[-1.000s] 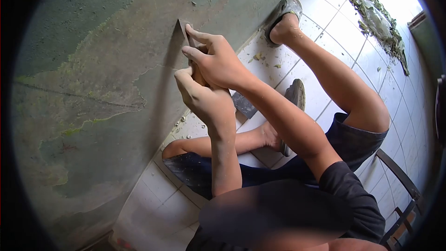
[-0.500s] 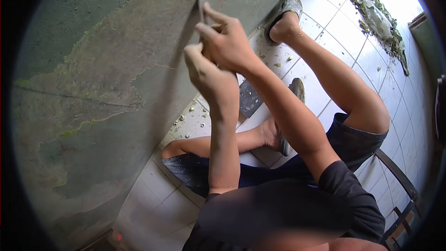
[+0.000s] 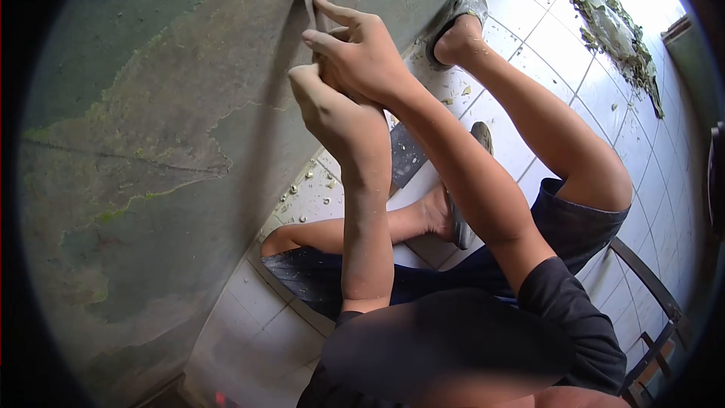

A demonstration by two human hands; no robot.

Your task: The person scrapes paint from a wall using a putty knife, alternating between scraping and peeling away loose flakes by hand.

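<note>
the left hand (image 3: 336, 121) sits lowest on the scraper (image 3: 308, 1), its fingers closed in a narrow grip on what seems to be the handle, mostly hidden between the two hands. the right hand (image 3: 366, 64) overlaps it just above, index finger stretched along the blade and thumb bent in below, probably so that pressure lands near the edge while the left hand steadies the back end. the blade is just beyond the fingertips, against the patchy wall (image 3: 151, 143), at the top of a bare, peeled area.

below the fingers, a dark flat slab (image 3: 408, 155) lies on the tiled floor (image 3: 559, 38), with crumbs scattered near it. no clear container shows; well away from the fingers, crumpled clear plastic (image 3: 615, 30) lies among the heaped debris (image 3: 642, 72), and i cannot tell whether it holds anything.
</note>
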